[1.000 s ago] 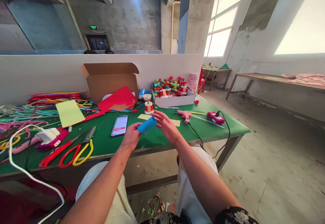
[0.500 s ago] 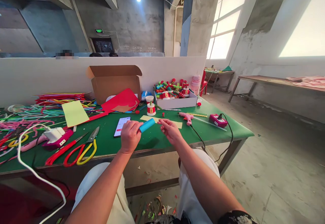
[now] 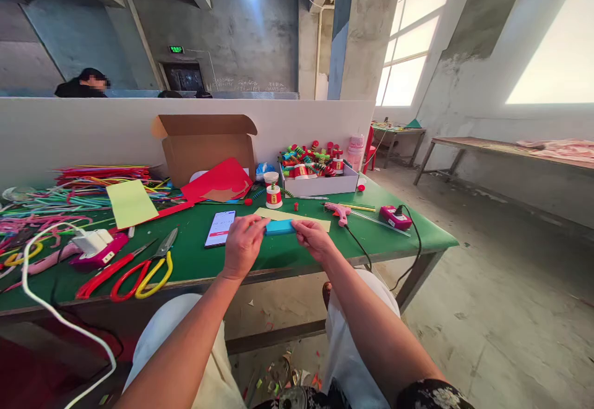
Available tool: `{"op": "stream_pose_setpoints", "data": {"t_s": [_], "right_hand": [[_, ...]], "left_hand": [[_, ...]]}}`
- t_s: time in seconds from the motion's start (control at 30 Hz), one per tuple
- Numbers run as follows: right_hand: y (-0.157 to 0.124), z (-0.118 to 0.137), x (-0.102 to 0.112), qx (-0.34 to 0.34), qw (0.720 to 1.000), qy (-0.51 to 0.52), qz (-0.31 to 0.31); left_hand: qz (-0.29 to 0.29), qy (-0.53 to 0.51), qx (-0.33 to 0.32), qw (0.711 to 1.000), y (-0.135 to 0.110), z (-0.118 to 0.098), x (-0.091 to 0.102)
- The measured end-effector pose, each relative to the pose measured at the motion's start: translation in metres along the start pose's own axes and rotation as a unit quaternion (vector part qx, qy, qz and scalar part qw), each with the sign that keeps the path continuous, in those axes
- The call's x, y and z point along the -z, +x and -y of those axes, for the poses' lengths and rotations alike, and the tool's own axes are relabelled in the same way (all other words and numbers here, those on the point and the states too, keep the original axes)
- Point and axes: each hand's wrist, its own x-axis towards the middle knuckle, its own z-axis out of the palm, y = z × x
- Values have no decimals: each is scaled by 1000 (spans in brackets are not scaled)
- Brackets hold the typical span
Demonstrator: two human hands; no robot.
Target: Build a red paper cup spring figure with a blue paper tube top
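A blue rolled piece (image 3: 279, 228), apparently paper, lies level between my two hands just above the front of the green table (image 3: 190, 266). My right hand (image 3: 313, 236) pinches its right end between thumb and fingers. At the other end is my left hand (image 3: 244, 239), its fingers bent and closed against the edge of the roll. Behind the hands lies a pale yellow paper strip (image 3: 315, 219). A phone (image 3: 219, 229) with a lit screen is left of my left hand. A red and white cup figure (image 3: 273, 197) stands farther back.
Scissors (image 3: 160, 260) and red-handled pliers (image 3: 114, 270) lie to the left, near a power socket (image 3: 104, 251). A pink glue gun (image 3: 338, 212) is on the right, its cord hanging over the edge. A box (image 3: 320, 185) of finished figures stands behind. A person (image 3: 83, 84) shows beyond the partition.
My right hand has come in and taken the right end of the blue roll, having been apart from it. The roll has turned from tilted to level. The head view has shifted slightly.
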Motion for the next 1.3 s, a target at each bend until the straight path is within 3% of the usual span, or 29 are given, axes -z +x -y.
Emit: {"op": "stream_pose_setpoints", "data": {"t_s": [0.07, 0.17, 0.23, 0.3, 0.43, 0.5, 0.6, 0.7, 0.83, 1.0, 1.3], "right_hand": [[0, 2, -1, 76, 995, -38, -45], [-1, 3, -4, 138, 984, -89, -72], [-1, 1, -6, 155, 979, -112, -65], [-1, -1, -8, 167, 976, -132, -54], [3, -4, -10, 177, 971, -151, -50], [8, -4, -12, 189, 970, -138, -68], [20, -2, -14, 203, 965, -128, -107], [28, -4, -16, 165, 972, -118, -120], [29, -12, -24, 94, 989, -46, -108], [24, -18, -32, 34, 996, -24, -74], [26, -20, -37, -2, 999, -33, -30]], "left_hand": [[-40, -71, 106, 991, 3, 6, -1], [-11, -204, 286, 936, 7, 12, -1], [25, -264, 349, 899, 7, 10, 0], [46, -292, 371, 880, 5, 5, -1], [59, -316, 379, 868, 10, 0, -5], [28, -309, 372, 875, 26, 8, -8], [-51, -286, 336, 896, 68, 32, -17], [-102, -266, 298, 911, 117, 62, -34], [-95, -248, 305, 915, 155, 99, -68], [-54, -234, 300, 923, 152, 128, -99], [-19, -193, 279, 941, 140, 144, -104]]}}
